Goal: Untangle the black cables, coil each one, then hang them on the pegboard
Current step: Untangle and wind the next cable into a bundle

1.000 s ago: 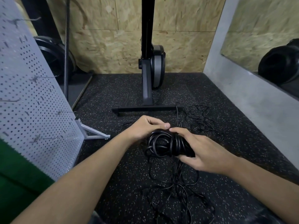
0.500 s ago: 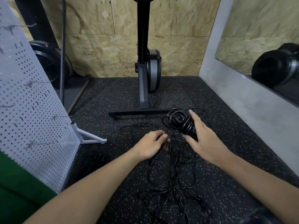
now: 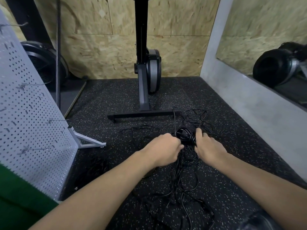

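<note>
risk: loose cables point(image 3: 182, 188) on the floor point(image 3: 116, 100) run into the coil point(image 3: 185, 135), so lifting it may drag the tangle and open its loops | pose: both forearms stretched forward and low, coil between them; right grip point(image 3: 207, 146) clamped on the coil; left grip point(image 3: 166, 148) curled just beside it, I cannot tell on what
</note>
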A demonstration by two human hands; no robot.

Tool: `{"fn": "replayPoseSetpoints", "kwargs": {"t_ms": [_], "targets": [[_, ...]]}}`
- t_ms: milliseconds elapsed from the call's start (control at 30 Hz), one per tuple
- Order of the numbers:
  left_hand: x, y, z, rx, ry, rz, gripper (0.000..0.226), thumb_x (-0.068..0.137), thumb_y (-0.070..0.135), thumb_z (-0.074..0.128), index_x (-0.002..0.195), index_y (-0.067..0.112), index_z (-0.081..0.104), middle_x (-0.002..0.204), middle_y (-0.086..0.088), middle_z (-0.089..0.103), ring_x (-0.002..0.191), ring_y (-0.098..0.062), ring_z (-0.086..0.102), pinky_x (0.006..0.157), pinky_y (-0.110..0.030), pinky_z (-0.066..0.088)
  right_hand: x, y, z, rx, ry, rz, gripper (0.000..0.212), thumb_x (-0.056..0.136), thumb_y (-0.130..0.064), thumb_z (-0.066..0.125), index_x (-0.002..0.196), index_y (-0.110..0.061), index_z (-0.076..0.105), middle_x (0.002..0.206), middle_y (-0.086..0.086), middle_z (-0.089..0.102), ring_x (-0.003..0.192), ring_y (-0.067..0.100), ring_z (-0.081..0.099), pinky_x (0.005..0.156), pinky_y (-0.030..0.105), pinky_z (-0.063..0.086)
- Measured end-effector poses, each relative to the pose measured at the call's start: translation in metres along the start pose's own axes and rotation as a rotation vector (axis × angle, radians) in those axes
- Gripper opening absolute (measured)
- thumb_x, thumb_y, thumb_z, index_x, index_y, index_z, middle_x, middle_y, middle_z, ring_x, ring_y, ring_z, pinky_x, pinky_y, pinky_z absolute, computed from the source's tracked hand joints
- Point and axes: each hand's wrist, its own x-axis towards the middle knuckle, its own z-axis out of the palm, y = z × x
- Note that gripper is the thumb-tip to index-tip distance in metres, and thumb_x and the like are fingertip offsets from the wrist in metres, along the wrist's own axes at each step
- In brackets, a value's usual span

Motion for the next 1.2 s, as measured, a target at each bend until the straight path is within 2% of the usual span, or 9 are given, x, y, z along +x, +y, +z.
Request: {"fn": "replayPoseSetpoints", "kwargs": {"t_ms": [133,200,367,533,733,867,1000,1100,1200], "targets": [[-0.006,-0.016,-0.017,0.013,0.096,0.042,0.032,0.109,0.040,0.049,0.092,0.017,0.064,0.071,0.006,0.057,0.061,-0.014,0.054,0.055,-0.034,0.043,-0.008,0.003,-0.010,0.005,-0.061,-0.212,0.065,0.104,-0.030,0.057,0.155,-0.017,0.018,0.132,0.007,0.058,0.111,0.030,0.065,0.089,0.043,0.055],[-0.007,-0.023,-0.023,-0.021,0.176,0.094,0.031,0.104,0.045,0.058,0.092,0.018,0.068,0.078,0.007,0.062,0.070,-0.013,0.059,0.065,-0.035,0.052,-0.019,0.001,-0.016,-0.006,-0.119,-0.409,0.062,0.104,-0.035,0.059,0.152,-0.022,0.022,0.134,0.001,0.057,0.112,0.023,0.065,0.091,0.038,0.055],[0.001,-0.036,-0.032,-0.357,0.314,0.082,0.027,0.084,0.043,0.083,0.081,0.018,0.075,0.077,0.010,0.069,0.072,-0.001,0.062,0.068,-0.014,0.044,-0.039,-0.019,-0.033,0.043,-0.066,-0.658,0.072,0.104,-0.042,0.057,0.158,-0.021,0.015,0.129,-0.003,0.059,0.103,0.013,0.062,0.085,0.025,0.050],[-0.006,-0.068,-0.036,-0.834,0.181,-0.096,0.025,0.083,0.031,0.087,0.077,0.011,0.073,0.071,-0.002,0.068,0.066,-0.009,0.060,0.067,-0.022,0.049,-0.051,-0.023,-0.040,0.219,0.012,-0.686,0.094,0.099,-0.046,0.062,0.157,-0.042,-0.012,0.130,-0.002,0.065,0.103,0.013,0.066,0.092,0.029,0.054],[-0.011,-0.073,-0.024,-1.177,0.046,-0.176,0.015,0.090,0.018,0.076,0.080,0.007,0.074,0.077,-0.006,0.074,0.069,-0.015,0.070,0.067,-0.023,0.057,-0.060,-0.030,-0.048,0.186,0.048,-0.743,0.089,0.102,-0.046,0.059,0.155,-0.044,-0.012,0.147,-0.004,0.054,0.125,0.007,0.054,0.103,0.013,0.035],[-0.010,-0.073,-0.014,-1.244,-0.016,-0.264,0.030,0.086,0.037,0.075,0.088,0.007,0.078,0.084,-0.008,0.075,0.075,-0.018,0.070,0.074,-0.027,0.058,-0.056,-0.028,-0.043,0.273,0.065,-0.733,0.091,0.101,-0.046,0.061,0.162,-0.041,-0.006,0.152,-0.007,0.050,0.126,0.005,0.055,0.101,0.004,0.033],[-0.010,-0.077,0.008,-1.258,-0.119,-0.416,0.048,0.105,0.039,0.058,0.118,-0.005,0.070,0.108,-0.020,0.076,0.103,-0.029,0.072,0.103,-0.046,0.056,-0.045,-0.021,-0.038,0.522,0.048,-0.648,0.083,0.101,-0.046,0.059,0.164,-0.039,0.005,0.145,-0.009,0.054,0.106,-0.002,0.063,0.087,0.011,0.049],[-0.016,-0.072,0.018,-1.036,-0.104,-0.427,0.045,0.113,0.040,0.037,0.111,0.010,0.071,0.082,-0.004,0.076,0.094,-0.024,0.076,0.091,-0.038,0.052,-0.031,-0.013,-0.035,0.671,0.126,-0.485,0.076,0.101,-0.043,0.059,0.163,-0.036,0.015,0.118,-0.012,0.061,0.084,-0.002,0.063,0.069,0.013,0.046],[-0.016,-0.060,0.022,-0.739,-0.103,-0.298,0.039,0.114,0.037,0.035,0.104,0.020,0.068,0.066,0.002,0.067,0.073,-0.016,0.071,0.081,-0.034,0.048,-0.019,-0.002,-0.025,0.721,0.153,-0.258,0.075,0.103,-0.044,0.058,0.163,-0.031,0.015,0.130,-0.005,0.063,0.105,0.005,0.063,0.085,0.025,0.050]]}}
